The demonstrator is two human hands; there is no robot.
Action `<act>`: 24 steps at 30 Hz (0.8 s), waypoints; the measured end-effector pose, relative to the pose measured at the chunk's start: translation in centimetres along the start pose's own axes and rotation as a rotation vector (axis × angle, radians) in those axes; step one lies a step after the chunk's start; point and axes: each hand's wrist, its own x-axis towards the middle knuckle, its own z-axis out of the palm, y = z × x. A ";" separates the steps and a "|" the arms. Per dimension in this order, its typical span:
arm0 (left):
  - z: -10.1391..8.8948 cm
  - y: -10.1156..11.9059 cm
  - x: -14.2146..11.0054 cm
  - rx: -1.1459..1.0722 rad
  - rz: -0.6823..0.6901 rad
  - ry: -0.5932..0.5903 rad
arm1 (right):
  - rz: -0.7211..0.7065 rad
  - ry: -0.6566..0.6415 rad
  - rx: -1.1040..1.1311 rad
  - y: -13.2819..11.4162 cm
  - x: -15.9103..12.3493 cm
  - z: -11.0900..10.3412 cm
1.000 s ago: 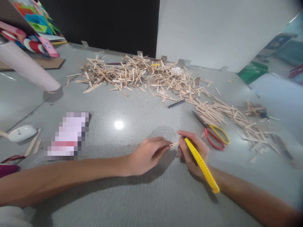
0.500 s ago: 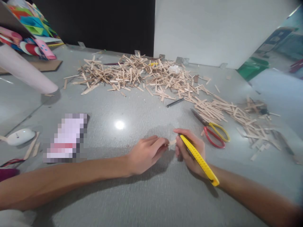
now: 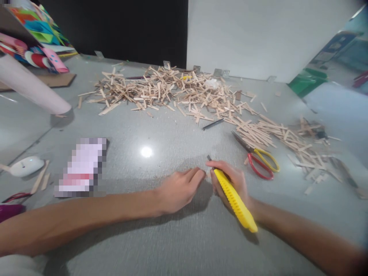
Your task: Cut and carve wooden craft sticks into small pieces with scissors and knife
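My right hand [image 3: 240, 182] is closed around a yellow utility knife [image 3: 235, 201], its handle slanting down toward me to the right. The knife's metal tip shows just past my fingers, pointing away to the upper left. My left hand [image 3: 179, 190] is pinched, fingertips turned toward the right hand. Between the two hands a bit of a small wooden stick [image 3: 208, 175] shows, its left end at my left fingertips. Most of that stick is hidden by the fingers. Both hands are low over the grey table [image 3: 161, 241].
A heap of wooden sticks [image 3: 163, 90] spreads along the back and right. Scissors with red and yellow handles [image 3: 260, 172] lie right of my hands, near a dark metal strip [image 3: 213, 124]. To the left are a blurred-out phone [image 3: 83, 165], a white mouse [image 3: 26, 166] and a paper roll [image 3: 31, 86].
My right hand and the knife have shifted slightly left, closer to my left hand, and the handle's rear end has swung left. The knife tip shows more; the stick shows less.
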 end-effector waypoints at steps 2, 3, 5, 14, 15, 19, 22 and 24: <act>0.3 0.0 -0.3 0.023 0.013 -0.021 | 0.009 -0.017 0.014 0.2 0.0 0.0; 0.4 0.0 -0.5 0.019 0.008 -0.035 | 0.017 -0.020 0.030 0.3 0.0 -0.1; 0.7 -0.1 -0.7 -0.014 -0.030 -0.065 | 0.038 -0.014 0.069 0.5 0.0 0.0; 0.5 -0.2 -0.6 -0.286 -0.206 -0.009 | 0.091 0.013 0.132 0.6 0.3 0.0; 0.5 -0.2 -0.6 -0.274 -0.191 -0.004 | 0.085 0.012 0.135 0.6 0.3 0.0; 0.8 -0.5 -0.8 -0.174 -0.093 0.023 | 0.074 -0.008 0.124 0.4 0.3 0.0; 1.1 -0.7 -1.0 -0.043 -0.039 0.025 | 0.048 -0.022 0.111 0.4 0.2 0.0; 1.1 -0.6 -1.1 0.034 -0.024 -0.008 | 0.021 -0.031 0.101 0.5 0.2 0.0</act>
